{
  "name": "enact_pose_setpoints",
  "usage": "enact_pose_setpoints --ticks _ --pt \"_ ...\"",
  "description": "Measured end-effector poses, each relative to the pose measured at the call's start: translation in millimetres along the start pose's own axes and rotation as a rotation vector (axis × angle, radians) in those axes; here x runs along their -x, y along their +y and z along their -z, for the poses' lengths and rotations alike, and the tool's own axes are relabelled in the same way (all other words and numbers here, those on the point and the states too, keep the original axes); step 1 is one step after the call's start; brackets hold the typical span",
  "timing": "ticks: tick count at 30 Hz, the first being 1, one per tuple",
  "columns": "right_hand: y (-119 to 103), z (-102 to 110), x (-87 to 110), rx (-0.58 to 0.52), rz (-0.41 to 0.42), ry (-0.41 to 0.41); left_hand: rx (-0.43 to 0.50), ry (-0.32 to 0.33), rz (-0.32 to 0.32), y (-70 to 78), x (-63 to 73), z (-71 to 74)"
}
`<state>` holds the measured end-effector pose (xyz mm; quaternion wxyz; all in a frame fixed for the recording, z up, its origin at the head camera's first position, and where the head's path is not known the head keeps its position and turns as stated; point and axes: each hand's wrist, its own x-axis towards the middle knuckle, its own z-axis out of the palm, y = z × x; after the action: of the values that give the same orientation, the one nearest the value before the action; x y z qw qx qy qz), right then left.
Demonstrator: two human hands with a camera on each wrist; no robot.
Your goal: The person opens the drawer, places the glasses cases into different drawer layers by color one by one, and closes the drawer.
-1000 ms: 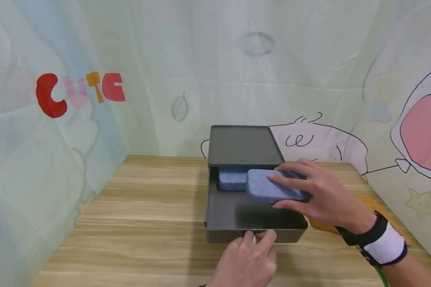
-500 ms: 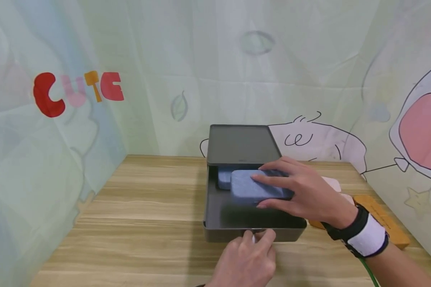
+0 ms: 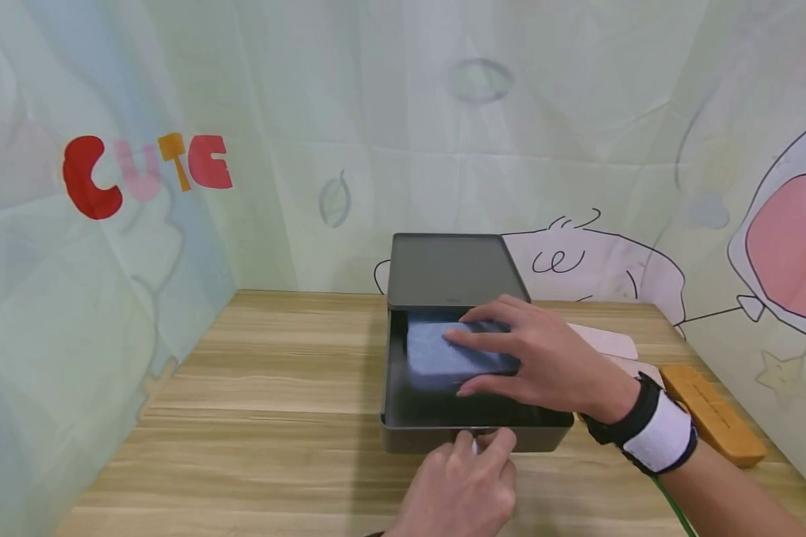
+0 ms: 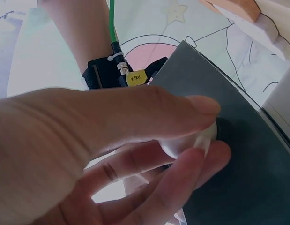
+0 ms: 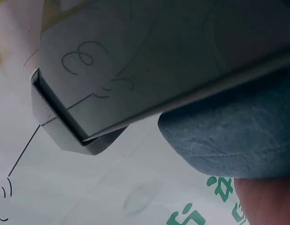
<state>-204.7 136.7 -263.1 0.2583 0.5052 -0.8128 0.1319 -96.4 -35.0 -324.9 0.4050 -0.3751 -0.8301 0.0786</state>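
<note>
A dark grey drawer (image 3: 403,406) is pulled out from under a grey box top (image 3: 453,268). With thumb and fingers my left hand (image 3: 460,485) pinches the drawer's pale round knob (image 4: 175,145). My right hand (image 3: 544,358) grips a blue case (image 3: 443,350), rounded at the corners like a glasses case, inside the drawer's outline. Whether this case touches the drawer floor, I cannot tell. Just behind it, a strip of another blue case (image 3: 426,317) shows under the box top. The right wrist view has the held blue case (image 5: 229,136) beside a grey edge.
Right of the drawer, an orange case (image 3: 712,414) lies on the wooden table (image 3: 275,388). Pale flat cases (image 3: 607,341) lie partly behind my right forearm. A printed cloth backdrop (image 3: 295,149) surrounds the table. A green cable (image 3: 672,503) runs along the right wrist.
My right hand has carried the blue case leftward over the drawer, so it covers most of the one behind. More of the orange and pale cases shows. My left hand stays on the knob.
</note>
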Motion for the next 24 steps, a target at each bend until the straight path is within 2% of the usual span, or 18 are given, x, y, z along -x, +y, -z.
enact_pose_setpoints --ticks 7,16,24 --pt "-2 -8 -1.6 0.005 0.004 -0.017 0.017 -0.01 0.004 0.3 0.3 -0.2" --pt "-7 -13 -1.6 0.043 -0.062 -0.15 -0.03 0.081 0.027 2.1 0.7 -4.7" --pt "-7 -16 0.5 0.055 -0.087 -0.198 -0.012 0.053 0.028 2.2 0.3 -3.7"
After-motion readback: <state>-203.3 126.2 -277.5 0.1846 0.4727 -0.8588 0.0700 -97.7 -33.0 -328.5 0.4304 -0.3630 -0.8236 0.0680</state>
